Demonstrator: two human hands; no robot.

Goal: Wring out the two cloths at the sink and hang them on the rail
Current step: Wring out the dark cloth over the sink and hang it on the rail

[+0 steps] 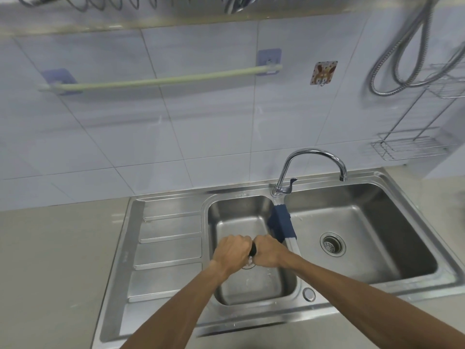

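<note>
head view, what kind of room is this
Most likely a home kitchen or wash area: a steel double sink with a drainboard and tap set in a counter, tiled wall with a rail, and wire racks. Both hands grip a dark cloth over the left basin.

Dark cloth (253,249) mostly hidden inside fists; drain beneath hands hidden.

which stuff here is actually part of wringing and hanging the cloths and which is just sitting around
In the job:
- dark cloth, in the grip of left hand and right hand
- blue cloth on the sink divider
- small basin
- rail, bare

Lying about:
- tap
- wire rack
- hose
- wall hook
</note>
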